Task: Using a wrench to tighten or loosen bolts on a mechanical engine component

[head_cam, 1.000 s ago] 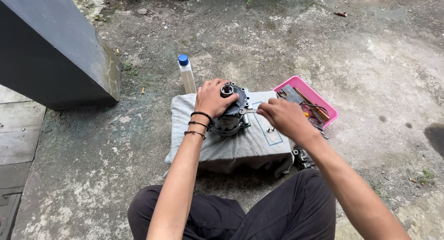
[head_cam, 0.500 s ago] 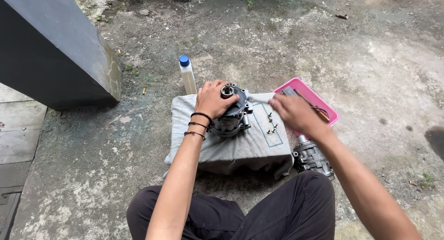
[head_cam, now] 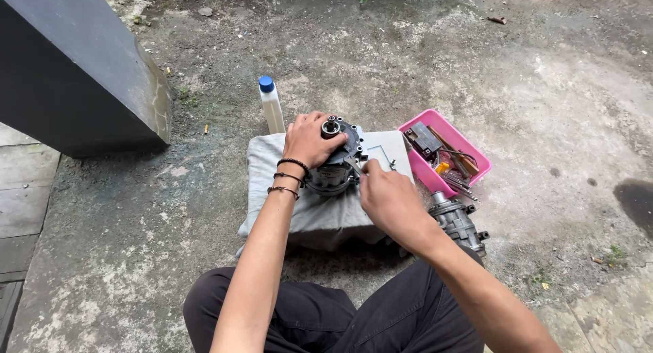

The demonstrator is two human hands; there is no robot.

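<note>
The round metal housing (head_cam: pixel 335 164), dark grey and ribbed at its base, stood upright on a grey cloth (head_cam: pixel 309 207) spread over the concrete floor (head_cam: pixel 544 74), directly ahead of the seated person's knees. A short shaft stub with a bright ring showed at its top. The left hand (head_cam: pixel 308 141) lay over the top and near side of the housing, fingers curled down around it, gripping it; dark bead bracelets sat at the wrist. The right hand (head_cam: pixel 389 198) was closed, fingertips pinched on a slim bright metal tool (head_cam: pixel 355 166) whose tip met the right flank of the housing. What kind of tool it was could not be told.

Judged from how things lay, the work was partway: the housing appeared apart from a second cast part, with loose pieces set out, and nothing showed it closed up.

That second part, a rough silver-grey casting (head_cam: pixel 457 220), lay on the floor just beside the cloth's right edge, partly behind the right forearm. A flat thin gasket-like outline (head_cam: pixel 381 154) rested on the cloth near the housing. A pink plastic tray (head_cam: pixel 476 177), rectangular, held mixed tools and a dark block. A clear plastic bottle (head_cam: pixel 271 108) with blue cap stood behind the cloth. A dark slab (head_cam: pixel 75 74) leaned at far left. The floor was cracked, stained, gritty.
</note>
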